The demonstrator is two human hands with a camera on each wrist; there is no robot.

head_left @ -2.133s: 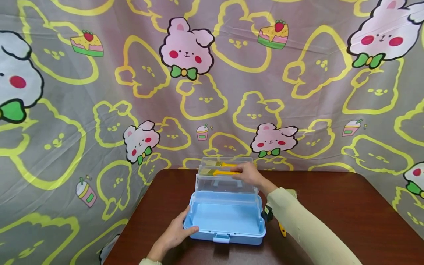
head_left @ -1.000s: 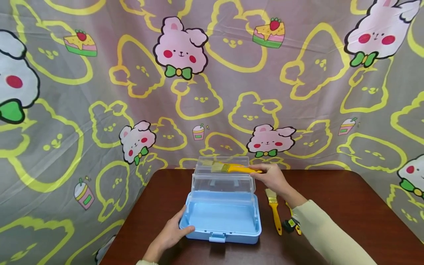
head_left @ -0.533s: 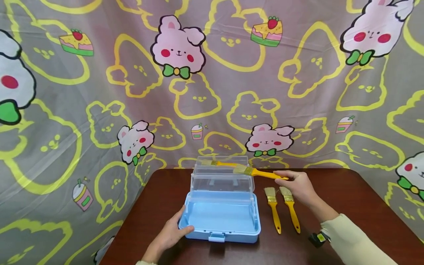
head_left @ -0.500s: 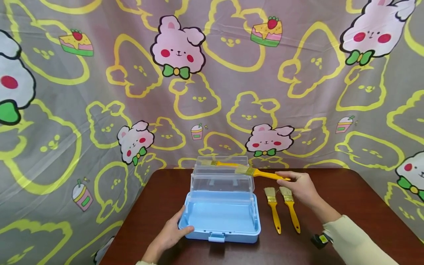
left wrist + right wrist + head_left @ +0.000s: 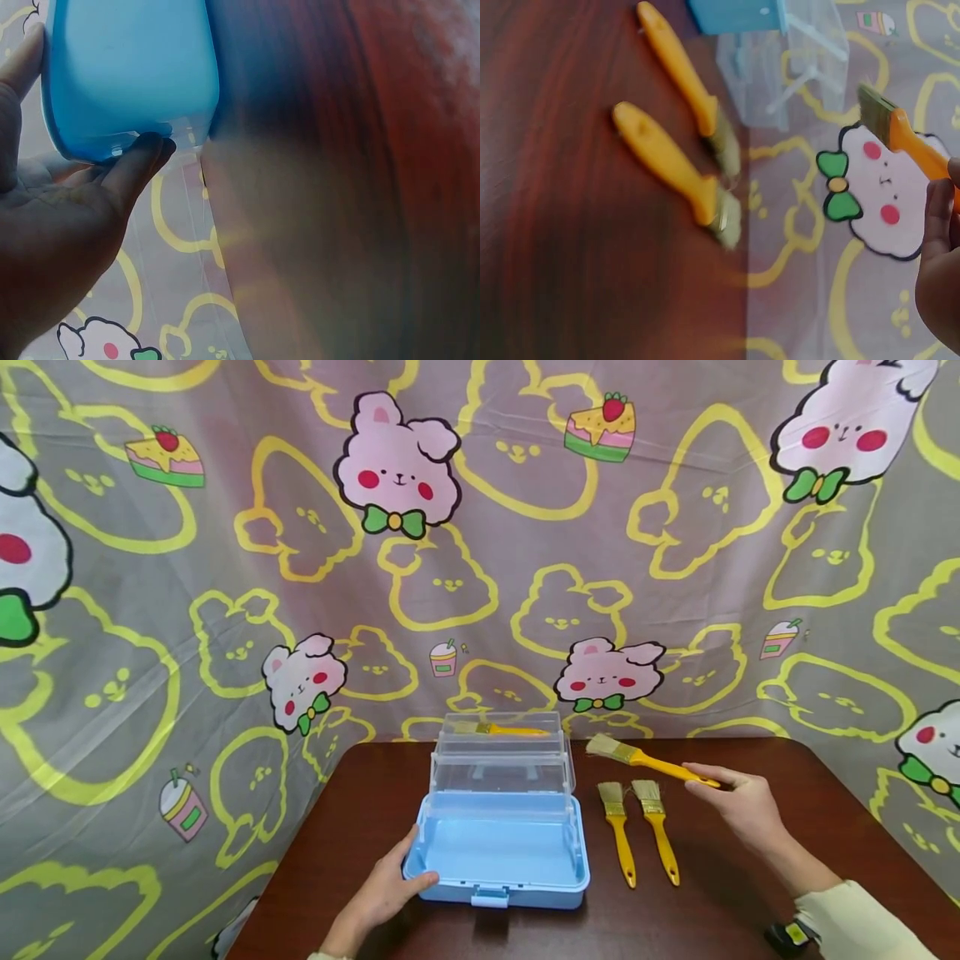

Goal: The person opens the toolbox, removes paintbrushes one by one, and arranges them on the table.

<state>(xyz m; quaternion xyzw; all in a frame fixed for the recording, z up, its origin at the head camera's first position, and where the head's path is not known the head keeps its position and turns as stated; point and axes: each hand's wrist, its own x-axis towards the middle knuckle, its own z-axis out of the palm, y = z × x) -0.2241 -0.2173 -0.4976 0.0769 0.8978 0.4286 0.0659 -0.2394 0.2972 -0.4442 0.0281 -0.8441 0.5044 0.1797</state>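
Observation:
A light blue toolbox (image 5: 502, 852) stands raised open on the table, its clear trays (image 5: 517, 774) folded up behind the base. My left hand (image 5: 384, 887) grips the base at its left front corner; in the left wrist view the thumb lies over the rim (image 5: 135, 142). Off to the right, my right hand (image 5: 750, 810) pinches a yellow-handled paintbrush (image 5: 660, 765) by the handle end, bristles pointing left, above the table. One more paintbrush (image 5: 510, 730) lies across the uppermost clear tray. Two others, a left paintbrush (image 5: 621, 839) and a right paintbrush (image 5: 660, 837), lie side by side right of the toolbox.
The dark reddish wooden table (image 5: 360, 793) has rounded far corners. A patterned curtain (image 5: 525, 552) hangs right behind it and along the left side. A small black device (image 5: 787, 937) sits at my right wrist by the sleeve.
My right hand has lifted a paintbrush out of the toolbox's lower clear tray and carried it right, past the tray's edge. My left hand stays at the toolbox corner.

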